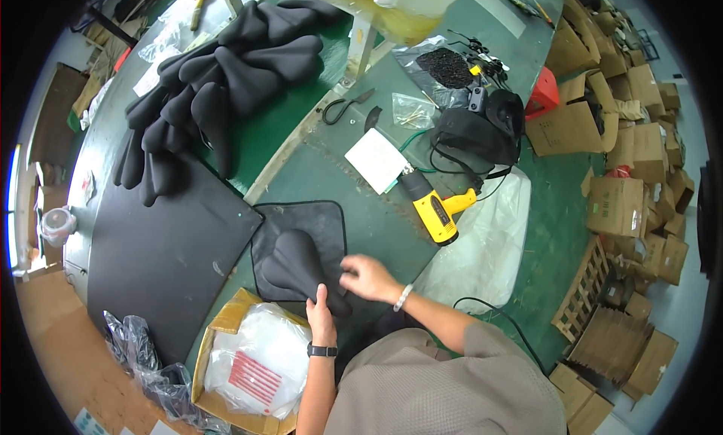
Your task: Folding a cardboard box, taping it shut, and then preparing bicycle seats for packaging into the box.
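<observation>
A black bicycle saddle (291, 260) lies on a square dark mat with a stitched edge (328, 218) at the front of the green worktable. My left hand (321, 323) grips the saddle near its narrow nose, thumb on top. Just right of the saddle is my right hand (367, 277), its fingers curled together; whatever may be between them is too small to make out. A yellow heat gun (438, 215) rests farther right, its nozzle by a white square pad (376, 161). Scissors with black handles (343, 108) lie beyond.
Several black saddles (218, 81) are heaped at the far left, by a large black sheet (162, 254). An open carton with a plastic liner (218, 337) stands near my left forearm. A black bag (471, 137) and white plastic (489, 232) lie right; cardboard boxes (617, 205) are stacked beyond.
</observation>
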A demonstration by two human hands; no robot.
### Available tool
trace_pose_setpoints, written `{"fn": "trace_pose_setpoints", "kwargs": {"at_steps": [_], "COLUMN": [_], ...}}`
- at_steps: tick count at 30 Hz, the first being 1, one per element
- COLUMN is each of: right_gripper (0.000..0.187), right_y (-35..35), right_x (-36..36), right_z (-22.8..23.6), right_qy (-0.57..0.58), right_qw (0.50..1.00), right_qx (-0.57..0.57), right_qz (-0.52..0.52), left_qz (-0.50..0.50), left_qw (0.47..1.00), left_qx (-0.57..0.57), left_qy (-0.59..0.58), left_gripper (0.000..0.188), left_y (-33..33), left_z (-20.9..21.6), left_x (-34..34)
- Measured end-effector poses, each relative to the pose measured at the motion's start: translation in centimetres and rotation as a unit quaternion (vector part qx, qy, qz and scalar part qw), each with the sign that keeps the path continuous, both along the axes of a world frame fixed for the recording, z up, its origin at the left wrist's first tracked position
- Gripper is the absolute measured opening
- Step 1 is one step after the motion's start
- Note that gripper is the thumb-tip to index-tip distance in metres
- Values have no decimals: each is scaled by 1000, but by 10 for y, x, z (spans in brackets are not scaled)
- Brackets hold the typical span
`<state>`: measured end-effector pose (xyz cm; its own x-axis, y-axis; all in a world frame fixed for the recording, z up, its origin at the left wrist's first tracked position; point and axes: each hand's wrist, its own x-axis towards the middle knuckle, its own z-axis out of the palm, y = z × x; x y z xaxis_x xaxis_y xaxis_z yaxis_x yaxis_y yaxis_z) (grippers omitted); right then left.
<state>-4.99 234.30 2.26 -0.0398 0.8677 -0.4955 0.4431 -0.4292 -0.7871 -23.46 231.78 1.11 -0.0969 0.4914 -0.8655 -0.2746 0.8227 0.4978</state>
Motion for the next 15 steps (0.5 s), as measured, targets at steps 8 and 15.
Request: {"fn": "trace_pose_setpoints", "kwargs": {"at_steps": [8,15], "right_gripper": [71,81], "right_y": [14,-12], "right_x": [146,170], "right_z": [-24,-54], "right_qy": [-486,-475], "right_qw": [842,855], "right_qx": [157,145], "right_qz": [-171,-147], "left_qz": [-117,-156], "left_qw": [983,967], "left_qx": [83,109], "left_qy": [113,168], "left_gripper": [79,90], "left_y": [-21,-35], "left_z": [12,5], "left_x": [9,19]}}
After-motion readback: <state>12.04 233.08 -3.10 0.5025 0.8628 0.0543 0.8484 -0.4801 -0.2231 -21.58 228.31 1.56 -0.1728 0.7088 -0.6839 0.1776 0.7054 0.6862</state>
